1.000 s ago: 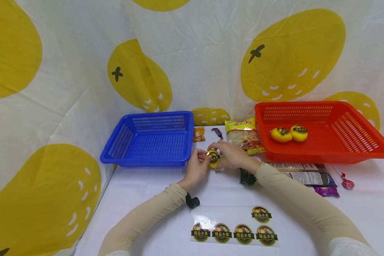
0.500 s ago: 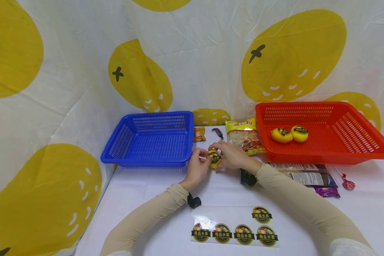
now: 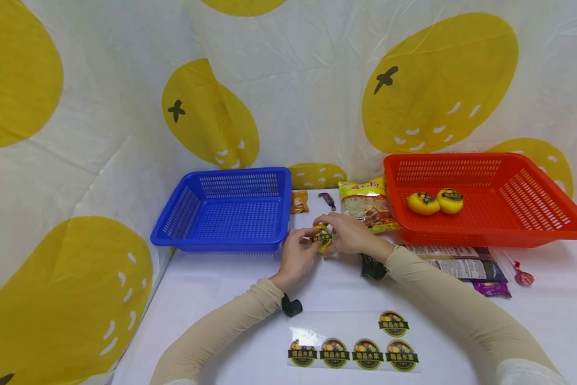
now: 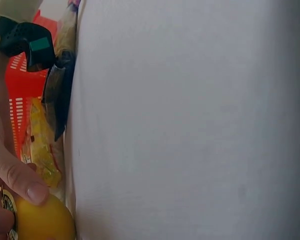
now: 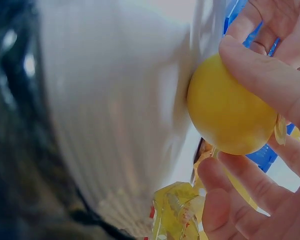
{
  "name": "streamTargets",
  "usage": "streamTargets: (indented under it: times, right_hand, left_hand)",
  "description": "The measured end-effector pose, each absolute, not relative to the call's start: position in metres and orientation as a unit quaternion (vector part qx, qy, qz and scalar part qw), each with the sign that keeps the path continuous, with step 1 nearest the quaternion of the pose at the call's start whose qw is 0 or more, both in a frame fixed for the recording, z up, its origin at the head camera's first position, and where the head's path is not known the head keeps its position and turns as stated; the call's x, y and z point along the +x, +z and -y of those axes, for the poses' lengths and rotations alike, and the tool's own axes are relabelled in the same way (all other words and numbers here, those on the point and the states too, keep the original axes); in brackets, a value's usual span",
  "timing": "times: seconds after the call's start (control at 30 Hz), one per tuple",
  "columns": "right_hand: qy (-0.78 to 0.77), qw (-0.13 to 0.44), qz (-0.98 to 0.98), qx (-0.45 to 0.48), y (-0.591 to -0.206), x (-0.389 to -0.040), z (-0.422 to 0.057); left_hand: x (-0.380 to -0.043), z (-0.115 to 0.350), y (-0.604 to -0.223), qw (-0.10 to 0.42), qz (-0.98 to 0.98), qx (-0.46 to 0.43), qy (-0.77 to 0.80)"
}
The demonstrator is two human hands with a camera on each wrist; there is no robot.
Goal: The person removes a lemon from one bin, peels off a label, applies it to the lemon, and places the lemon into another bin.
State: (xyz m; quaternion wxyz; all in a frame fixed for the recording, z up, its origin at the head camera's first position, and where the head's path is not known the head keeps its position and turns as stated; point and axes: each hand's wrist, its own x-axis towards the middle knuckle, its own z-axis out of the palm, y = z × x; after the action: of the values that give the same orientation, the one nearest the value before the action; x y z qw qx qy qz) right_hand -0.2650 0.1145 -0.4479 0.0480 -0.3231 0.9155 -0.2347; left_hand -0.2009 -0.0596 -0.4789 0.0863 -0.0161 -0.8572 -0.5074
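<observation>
In the head view, my right hand (image 3: 348,232) grips a yellow lemon (image 3: 328,247) from the right, just above the white table. A round black-and-gold fruit sticker (image 3: 321,237) sits against the lemon's near face. The fingertips of my left hand (image 3: 298,256) pinch the sticker's left edge. Seen in the right wrist view, the right thumb lies over the lemon (image 5: 230,107) and the other fingers curl beneath it. A fingertip presses by the sticker (image 4: 9,207) at the lower left of the left wrist view. How much of the sticker adheres is hidden.
Nearby stand a blue basket (image 3: 240,222) and a red basket (image 3: 481,224) holding two stickered lemons (image 3: 423,203). A sticker sheet (image 3: 351,326) lies in front. Around them are a pasta bag (image 3: 365,206), wrapped candies (image 3: 299,202), dark packets (image 3: 461,266) and a lollipop (image 3: 524,277).
The sticker has turned and shifted slightly at the lemon's face, its dark band now level and closer to the left fingers. The left fingers have shifted a little; the right hand stays almost still.
</observation>
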Motion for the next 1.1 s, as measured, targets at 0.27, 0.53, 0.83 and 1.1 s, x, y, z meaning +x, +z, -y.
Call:
streamTargets:
  times: [0.27, 0.53, 0.83, 1.1]
  right_hand:
    - [-0.242, 0.097, -0.909, -0.326, -0.439, -0.266, -0.118]
    - [-0.263, 0.051, -0.908, -0.323, -0.434, -0.262, -0.130]
    - [-0.256, -0.048, -0.904, -0.339, -0.446, -0.261, -0.134]
    - [-0.272, -0.043, -0.906, -0.322, -0.449, -0.261, -0.135]
  left_hand:
    - [-0.203, 0.061, -0.480, 0.098, 0.854, -0.023, -0.511]
    - [-0.204, 0.061, -0.479, 0.090, 0.855, -0.028, -0.510]
    - [-0.206, 0.060, -0.481, 0.084, 0.846, -0.034, -0.526]
    - [-0.209, 0.059, -0.484, 0.087, 0.831, -0.027, -0.548]
